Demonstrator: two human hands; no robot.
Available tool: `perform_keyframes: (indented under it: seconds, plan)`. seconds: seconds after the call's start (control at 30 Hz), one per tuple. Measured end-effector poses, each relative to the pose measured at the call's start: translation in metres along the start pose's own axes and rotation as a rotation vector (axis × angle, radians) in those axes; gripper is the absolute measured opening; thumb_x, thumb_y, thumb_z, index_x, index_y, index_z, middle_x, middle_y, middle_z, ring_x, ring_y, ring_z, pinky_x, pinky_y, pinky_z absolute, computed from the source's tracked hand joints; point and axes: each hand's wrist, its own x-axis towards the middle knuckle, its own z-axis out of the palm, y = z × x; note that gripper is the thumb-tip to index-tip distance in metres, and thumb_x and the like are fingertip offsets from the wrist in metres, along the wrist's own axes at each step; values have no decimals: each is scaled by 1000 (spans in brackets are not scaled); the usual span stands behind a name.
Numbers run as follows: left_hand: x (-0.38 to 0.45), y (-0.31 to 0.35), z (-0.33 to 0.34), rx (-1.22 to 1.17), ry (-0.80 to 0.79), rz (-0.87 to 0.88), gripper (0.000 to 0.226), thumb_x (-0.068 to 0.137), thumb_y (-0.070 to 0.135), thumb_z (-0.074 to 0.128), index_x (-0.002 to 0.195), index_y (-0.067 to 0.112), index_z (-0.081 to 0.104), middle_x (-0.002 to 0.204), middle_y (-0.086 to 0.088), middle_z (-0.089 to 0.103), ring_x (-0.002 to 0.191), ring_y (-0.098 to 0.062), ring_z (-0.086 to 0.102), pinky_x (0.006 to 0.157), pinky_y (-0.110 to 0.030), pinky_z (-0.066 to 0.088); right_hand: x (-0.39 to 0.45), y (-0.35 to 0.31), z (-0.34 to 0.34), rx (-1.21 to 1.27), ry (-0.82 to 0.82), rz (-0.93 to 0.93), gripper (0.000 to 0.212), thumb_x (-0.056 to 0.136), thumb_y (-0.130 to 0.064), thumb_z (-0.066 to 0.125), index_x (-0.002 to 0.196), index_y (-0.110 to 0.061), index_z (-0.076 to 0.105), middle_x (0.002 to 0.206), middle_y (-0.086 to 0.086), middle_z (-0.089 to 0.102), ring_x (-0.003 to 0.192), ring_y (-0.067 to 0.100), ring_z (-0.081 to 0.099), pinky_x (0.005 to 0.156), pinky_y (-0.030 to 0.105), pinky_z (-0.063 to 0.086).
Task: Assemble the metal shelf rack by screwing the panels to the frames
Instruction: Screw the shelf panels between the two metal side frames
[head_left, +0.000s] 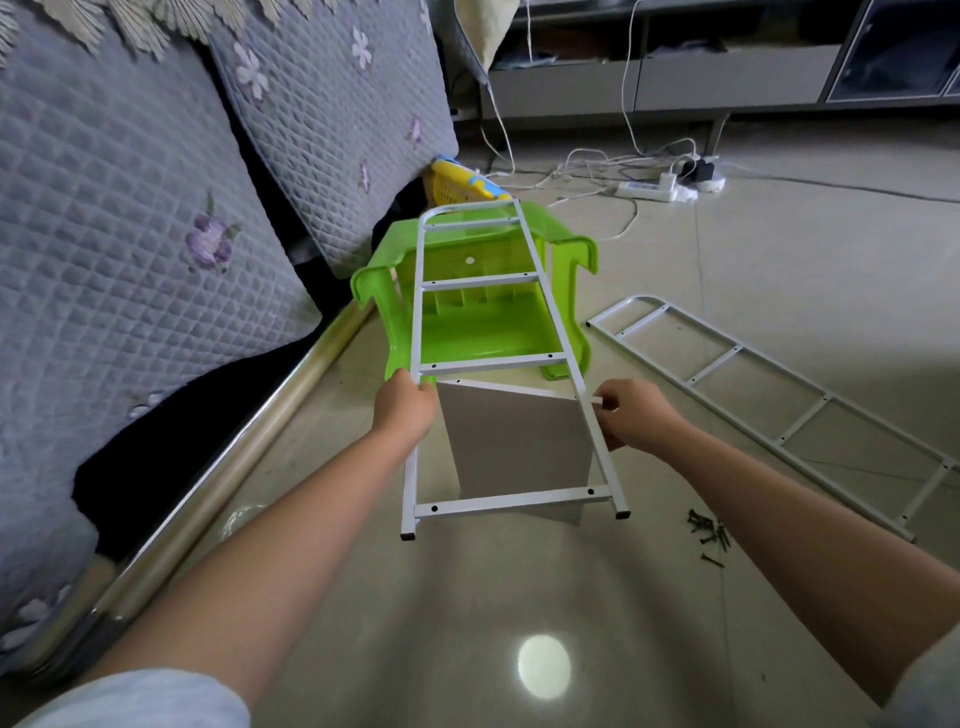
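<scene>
Head view, frame: your left hand grips the left rail of the white ladder-like frame, tilted up over the floor.
Panel: a grey panel sits behind the lower rungs, skewed.
Right hand: your right hand pinches the right rail.
In the way: a green plastic stool lies just beyond, under the frame's top.
Around: second frame flat on your right; dark screws scattered near it; quilted sofa left; power strip and cables farther off.
</scene>
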Motion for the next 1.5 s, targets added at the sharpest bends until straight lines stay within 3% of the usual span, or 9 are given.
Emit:
perform_keyframes:
  seconds: [0.1,0.2,0.3,0.5,0.73,0.97,1.13,1.27,1.5]
  plan:
    - [9,-5,-6,68,-46,69,40,92,9,42,131,7,38,110,-18,59,52,-28,55,54,-33,48,14,5,-5,110,-18,4,6,88,4,53,82,2,55,68,8,52,51,16,60,46,20,54]
    - [21,-6,-10,287,-134,232,60,91,10,48,145,25,27,128,-11,55,82,-34,64,72,-32,50,24,8,-11,78,-41,-31,20,86,3,57,69,-5,51,65,7,52,39,2,57,44,12,51]
    - [31,-1,-9,474,-177,327,48,91,12,50,138,21,44,137,-9,50,111,-32,57,88,-31,45,31,13,-13,80,-46,-61,26,85,1,61,63,-6,50,60,5,53,41,1,58,48,11,51]
    - [41,13,-9,493,-169,362,30,90,8,54,118,15,62,120,-18,44,106,-34,53,92,-30,41,42,9,-11,271,-68,-84,19,86,8,54,73,-4,61,45,-5,60,39,-3,56,46,8,46]
    - [46,17,-25,514,-220,439,26,91,11,56,116,10,63,136,-10,37,121,-24,45,98,-26,35,58,3,-1,391,-81,-116,27,86,11,54,68,-9,59,47,-6,60,43,0,59,49,13,50]
    - [45,20,-27,755,-297,512,22,91,12,51,110,13,62,116,-6,58,108,-23,53,70,-24,32,67,-2,6,474,-189,-87,21,86,12,53,77,-5,60,61,5,58,44,4,61,56,18,56]
    - [46,20,-22,867,-275,489,19,87,3,48,87,16,62,87,-6,57,96,-30,58,64,-29,37,65,-8,-4,401,-210,-44,26,86,15,48,92,-7,60,71,3,63,52,5,64,60,18,57]
    - [48,21,-22,865,-286,482,15,87,4,49,87,10,63,89,-12,58,95,-30,59,64,-26,37,60,-19,-12,389,-60,-33,31,92,2,40,116,-15,49,80,2,59,59,15,58,58,25,54]
    - [50,23,-25,836,-316,491,16,88,10,53,92,8,69,79,-5,51,92,-28,59,63,-24,32,48,-40,-14,-237,28,-195,38,85,-22,63,123,-19,60,99,7,65,96,21,60,77,20,39]
